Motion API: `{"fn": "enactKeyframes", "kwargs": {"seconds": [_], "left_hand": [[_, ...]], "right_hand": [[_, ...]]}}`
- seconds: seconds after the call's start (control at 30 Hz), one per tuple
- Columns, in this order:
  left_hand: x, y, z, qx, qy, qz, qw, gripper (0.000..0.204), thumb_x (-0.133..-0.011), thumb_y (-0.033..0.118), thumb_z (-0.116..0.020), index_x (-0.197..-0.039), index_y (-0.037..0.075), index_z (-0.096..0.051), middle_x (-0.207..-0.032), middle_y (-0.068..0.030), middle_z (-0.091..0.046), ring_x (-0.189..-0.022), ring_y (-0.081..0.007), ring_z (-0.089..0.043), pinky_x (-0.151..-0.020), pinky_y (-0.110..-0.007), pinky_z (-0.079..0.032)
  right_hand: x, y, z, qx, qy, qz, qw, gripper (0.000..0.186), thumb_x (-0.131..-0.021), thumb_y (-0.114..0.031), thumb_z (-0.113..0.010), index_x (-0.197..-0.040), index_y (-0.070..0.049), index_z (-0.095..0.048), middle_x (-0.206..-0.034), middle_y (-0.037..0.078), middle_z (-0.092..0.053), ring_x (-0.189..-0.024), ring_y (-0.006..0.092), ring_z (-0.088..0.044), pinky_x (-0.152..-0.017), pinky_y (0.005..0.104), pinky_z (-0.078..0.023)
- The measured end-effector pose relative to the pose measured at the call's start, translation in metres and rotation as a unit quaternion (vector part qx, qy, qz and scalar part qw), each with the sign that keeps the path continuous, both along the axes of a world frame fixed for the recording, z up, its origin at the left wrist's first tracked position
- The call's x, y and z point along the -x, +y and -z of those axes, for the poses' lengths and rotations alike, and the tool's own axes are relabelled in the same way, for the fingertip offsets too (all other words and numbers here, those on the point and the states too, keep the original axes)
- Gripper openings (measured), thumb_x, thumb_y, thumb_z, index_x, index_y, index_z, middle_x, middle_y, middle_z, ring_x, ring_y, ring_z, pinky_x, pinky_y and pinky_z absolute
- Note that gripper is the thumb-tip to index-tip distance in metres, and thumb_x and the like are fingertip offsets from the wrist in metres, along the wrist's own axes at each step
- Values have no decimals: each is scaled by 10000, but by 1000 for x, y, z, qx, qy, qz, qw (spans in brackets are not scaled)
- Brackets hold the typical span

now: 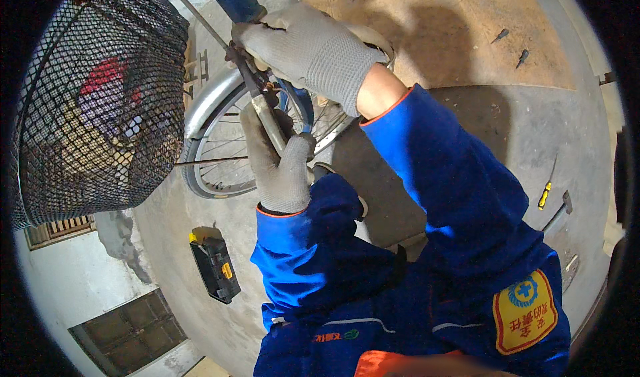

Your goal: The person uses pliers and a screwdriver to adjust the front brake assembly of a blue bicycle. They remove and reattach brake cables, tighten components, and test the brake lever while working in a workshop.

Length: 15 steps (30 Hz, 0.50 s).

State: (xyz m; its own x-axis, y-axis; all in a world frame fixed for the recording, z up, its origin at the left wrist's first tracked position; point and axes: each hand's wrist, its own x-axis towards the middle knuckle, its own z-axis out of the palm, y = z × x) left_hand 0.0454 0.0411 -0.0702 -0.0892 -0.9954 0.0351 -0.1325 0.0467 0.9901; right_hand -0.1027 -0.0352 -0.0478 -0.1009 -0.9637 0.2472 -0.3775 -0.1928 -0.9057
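Observation:
My left hand point(275, 164), in a grey knit glove with dark smudges, is wrapped round a silver metal tube point(269, 122) of a bicycle. The tube runs up to a dark, rusty metal fitting point(248, 77) with a thin rod. Above it, my right hand point(300, 47), gloved the same way, is closed with its fingers bent beside that fitting. What it grips is hidden by the glove. A thick blue cylinder point(235, 0) meets the right hand's fingertips. Below and behind both hands stands a spoked wheel point(200, 185) under a silver mudguard point(208, 102).
At the left hangs a black mesh basket point(100, 110) with red and pale things inside. An open black toolbox point(215, 269) lies on the floor. To the right are a yellow-handled screwdriver point(545, 196), a hammer point(567, 204) and two small dark pieces point(523, 58) on the board.

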Motion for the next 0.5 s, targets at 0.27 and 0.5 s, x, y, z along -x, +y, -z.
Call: {"fn": "enactKeyframes", "kwargs": {"seconds": [0.27,0.5], "left_hand": [[4,2,1,13,-8,-3,1000,649,-747,-42,-556,-1372,69,-419,-907,-22,-462,-768,-102,-482,-644,-233,-454],[8,2,-6,-9,42,12,999,627,-754,-15,-549,-1364,47,-421,-910,-43,-492,-720,-105,-492,-611,-238,-458]], "right_hand": [[1,-11,13,-4,-92,-82,992,324,-950,-345,-564,-971,-49,-693,-707,36,-637,-627,117,-625,-535,244,-468],[10,-5,7,-5,-170,-144,975,273,-971,-294,-597,-958,-28,-659,-716,44,-624,-572,107,-599,-468,213,-455]]}}
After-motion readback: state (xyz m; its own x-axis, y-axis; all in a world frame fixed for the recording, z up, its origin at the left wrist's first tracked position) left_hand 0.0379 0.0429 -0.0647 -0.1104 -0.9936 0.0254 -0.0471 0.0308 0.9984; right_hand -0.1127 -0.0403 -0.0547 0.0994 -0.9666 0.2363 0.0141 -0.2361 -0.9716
